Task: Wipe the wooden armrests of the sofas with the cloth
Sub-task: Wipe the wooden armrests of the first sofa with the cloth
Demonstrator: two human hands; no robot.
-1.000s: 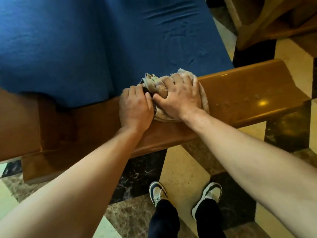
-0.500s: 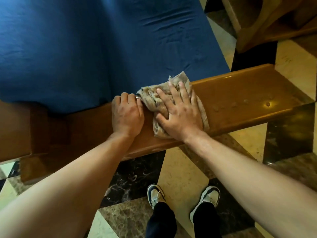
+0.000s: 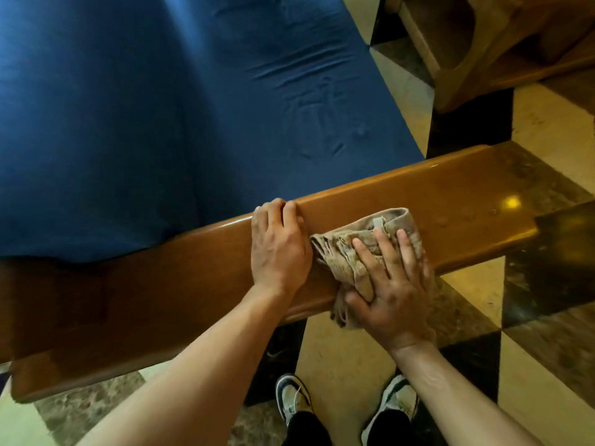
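Observation:
A glossy brown wooden armrest runs across the view beside the blue sofa cushion. A crumpled beige cloth lies on the armrest and drapes over its near edge. My right hand presses flat on the cloth with spread fingers, the thumb under the cloth's near fold. My left hand rests on the bare armrest just left of the cloth, its fingers curled over the far edge. Small water drops dot the wood right of the cloth.
Another wooden sofa frame stands at the top right. The floor is checkered marble. My two shoes stand below the armrest.
My right hand slid the cloth toward the armrest's near edge and slightly right, away from the left hand. The left hand stayed on the wood.

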